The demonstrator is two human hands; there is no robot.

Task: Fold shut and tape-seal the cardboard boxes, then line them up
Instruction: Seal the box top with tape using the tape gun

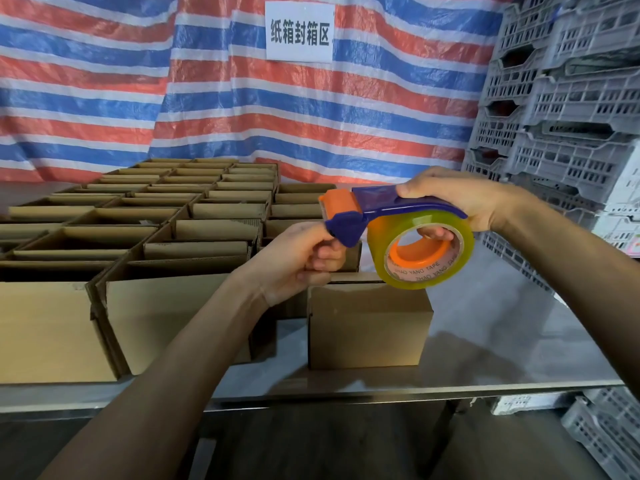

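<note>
Right hand (460,202) clenched round tape dispenser (381,216) (fingers through roll core), left hand (301,258) pinching at its nose, closed box (369,327) beneath, near table (502,341) edge, bare steel rightward, open boxes (156,220) crowding left

Blue-and-orange tape dispenser (377,199), yellowish tape roll (465,244), brown boxes (367,327), red-white-blue striped tarp (311,109), grey crates (571,98).

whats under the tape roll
A closed cardboard box on the metal table sits below the tape roll. The roll and the left hand cover most of its top, so any tape there cannot be seen.
</note>
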